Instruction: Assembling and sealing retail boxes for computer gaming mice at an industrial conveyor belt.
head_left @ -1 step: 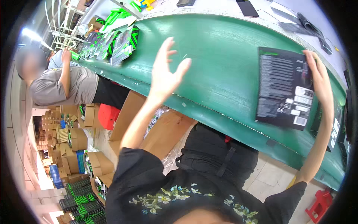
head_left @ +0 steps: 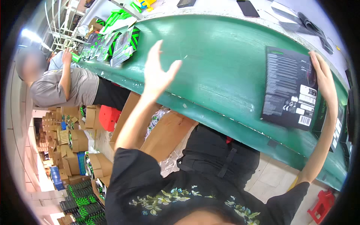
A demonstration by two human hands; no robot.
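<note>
My left hand (head_left: 157, 75) hovers over the green work surface (head_left: 210, 71), thumb and fingers spread, holding nothing. At the right, my right hand (head_left: 324, 80) grips the right edge of a flat black box (head_left: 288, 90). Pale printed lines, a green strip and white label patches cover the face of this box. Part of its right edge is hidden by my fingers. Beside my right forearm, more black boxes (head_left: 338, 125) lie partly covered at the far right of the surface.
Several black-and-green packages (head_left: 125, 45) lie at the far left, near a co-worker in a grey shirt (head_left: 77, 84). A phone (head_left: 248, 8) rests on the white ledge behind. Below the table edge stands an open cardboard carton (head_left: 168, 131); a red stool (head_left: 321, 206) is at lower right.
My left hand has shifted a little to the left. The black box has moved slightly right, along with my right hand.
</note>
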